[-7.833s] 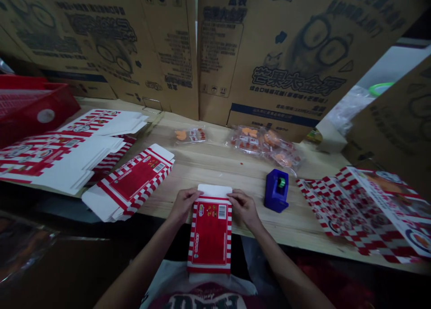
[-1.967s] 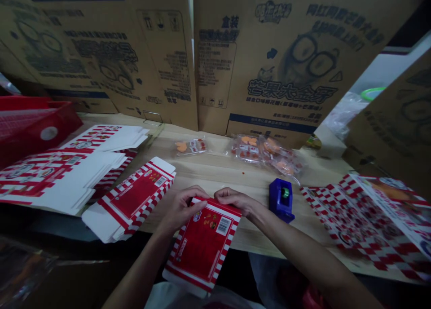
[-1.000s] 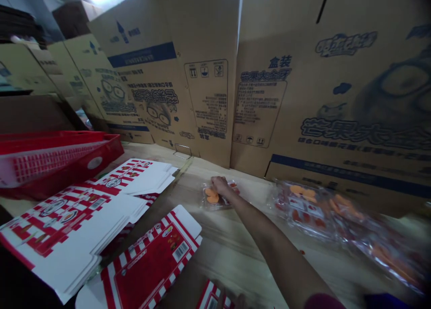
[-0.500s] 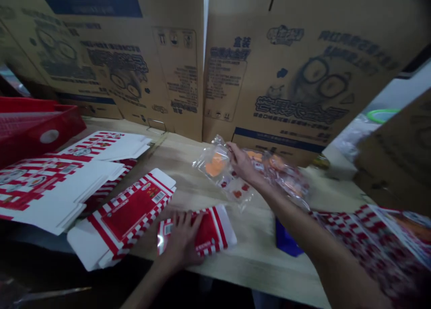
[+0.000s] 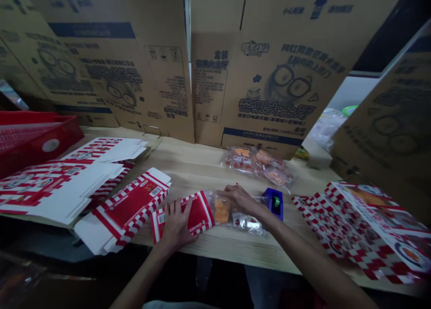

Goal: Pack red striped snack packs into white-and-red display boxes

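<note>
My left hand [image 5: 177, 223] lies over a small red-and-white carton [image 5: 201, 214], fingers and thumb gripping it against the table. At the carton's right end, my right hand [image 5: 239, 197] pinches the top edge of a clear plastic packet [image 5: 222, 210]. An orange piece shows in the packet's left part, and smaller items lie in its right part. The packet's left edge meets the carton's end; whether any of it is inside, I cannot tell. Just left lies a flattened red carton [image 5: 133, 210]. Beyond my right hand, more clear packets [image 5: 242, 160] rest by the cardboard.
A blue tape dispenser [image 5: 273, 203] stands beside my right forearm. Stacked flat cartons [image 5: 67, 183] and a red basket [image 5: 67, 134] are at left. Finished-looking striped boxes [image 5: 370, 228] line the right side. Large cardboard boxes [image 5: 215, 98] wall off the back of the wooden table [image 5: 188, 156].
My right hand has brought one packet from the back pile down to the carton's right end. My left hand stays on the carton, and the view has shifted somewhat.
</note>
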Tool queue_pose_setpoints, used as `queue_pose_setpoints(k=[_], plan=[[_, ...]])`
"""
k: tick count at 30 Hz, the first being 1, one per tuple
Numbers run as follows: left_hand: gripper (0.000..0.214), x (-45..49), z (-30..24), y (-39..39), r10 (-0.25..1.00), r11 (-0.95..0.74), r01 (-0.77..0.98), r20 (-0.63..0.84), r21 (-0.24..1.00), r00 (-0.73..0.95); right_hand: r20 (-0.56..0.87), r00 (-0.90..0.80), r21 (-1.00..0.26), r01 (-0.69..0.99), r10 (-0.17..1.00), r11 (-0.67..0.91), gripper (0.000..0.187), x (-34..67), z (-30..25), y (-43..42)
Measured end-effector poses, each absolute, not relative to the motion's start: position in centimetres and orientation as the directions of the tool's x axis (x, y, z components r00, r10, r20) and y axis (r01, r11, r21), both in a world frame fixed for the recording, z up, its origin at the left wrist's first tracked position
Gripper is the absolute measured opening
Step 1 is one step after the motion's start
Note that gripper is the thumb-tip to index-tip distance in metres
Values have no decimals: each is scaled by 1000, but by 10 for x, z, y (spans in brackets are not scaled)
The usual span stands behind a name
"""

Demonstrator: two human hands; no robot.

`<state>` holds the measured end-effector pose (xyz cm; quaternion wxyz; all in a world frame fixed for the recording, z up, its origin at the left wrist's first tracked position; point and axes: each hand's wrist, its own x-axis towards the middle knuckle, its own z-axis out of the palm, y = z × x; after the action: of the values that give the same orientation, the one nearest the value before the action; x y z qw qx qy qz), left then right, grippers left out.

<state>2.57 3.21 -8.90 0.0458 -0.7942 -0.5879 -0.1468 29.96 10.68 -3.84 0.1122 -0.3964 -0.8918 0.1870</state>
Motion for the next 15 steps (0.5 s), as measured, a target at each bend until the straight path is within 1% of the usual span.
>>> queue_pose_setpoints(k=[3, 5, 8, 9, 11, 13, 15], plan=[[100, 27, -90, 30, 903, -329, 942, 313, 67, 294, -57, -666, -366, 707, 744, 605, 40, 293, -41, 112], [100, 28, -89, 29, 901, -337, 940, 310, 60, 304, -112, -660, -375, 720, 742, 584, 39, 289, -44, 115], [103, 29, -86, 29, 904, -356, 933, 272, 53, 330, -117, -678, -429, 694, 726, 578, 35, 282, -52, 116], [105, 29, -86, 30, 907, -363, 930, 249, 54, 340, -109, -680, -464, 680, 725, 568, 33, 278, -56, 116], [109, 29, -87, 32, 917, -370, 926, 184, 71, 353, -62, -633, -590, 647, 772, 484, 30, 269, -65, 115], [115, 29, -89, 33, 931, -361, 926, 96, 107, 352, -7, -517, -713, 603, 856, 358, 27, 262, -76, 113], [117, 29, -92, 35, 938, -346, 928, 11, 136, 347, 34, -347, -773, 586, 937, 245, 26, 265, -85, 111]])
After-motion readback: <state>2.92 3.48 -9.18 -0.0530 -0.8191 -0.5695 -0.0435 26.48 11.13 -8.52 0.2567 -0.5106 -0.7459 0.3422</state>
